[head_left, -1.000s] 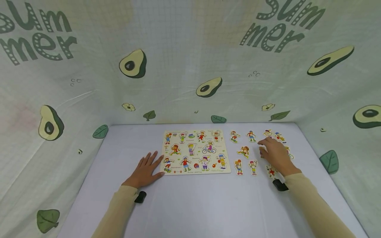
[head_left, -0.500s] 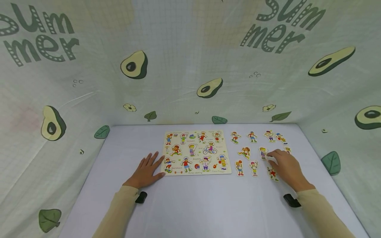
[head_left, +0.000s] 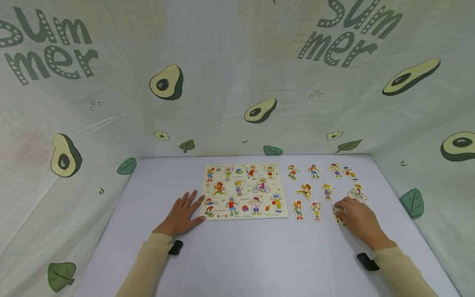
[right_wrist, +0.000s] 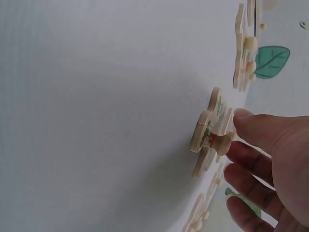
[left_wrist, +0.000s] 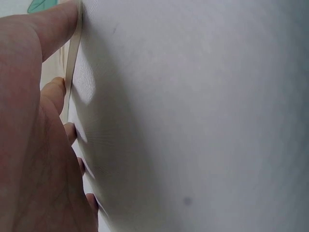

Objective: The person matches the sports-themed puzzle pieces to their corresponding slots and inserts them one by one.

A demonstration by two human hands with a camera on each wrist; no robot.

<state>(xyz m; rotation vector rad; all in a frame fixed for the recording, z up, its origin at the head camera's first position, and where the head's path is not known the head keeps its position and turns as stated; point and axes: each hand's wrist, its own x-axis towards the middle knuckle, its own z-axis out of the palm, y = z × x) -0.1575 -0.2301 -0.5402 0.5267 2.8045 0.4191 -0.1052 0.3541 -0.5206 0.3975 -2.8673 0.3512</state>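
Rests left grip, spread wide, against puzzle board on surface. Poises right grip, parted, at knob of puzzle piece.

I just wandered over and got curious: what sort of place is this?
Probably a small screened-off play or filming corner, though I can't be sure: cloth printed with avocados and "Summer" lines the back and both sides of a white tabletop, where a picture puzzle board and loose figure pieces lie.

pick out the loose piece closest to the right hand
The near row's rightmost loose piece: the right hand partly covers it in the head view, while the others lie uncovered.
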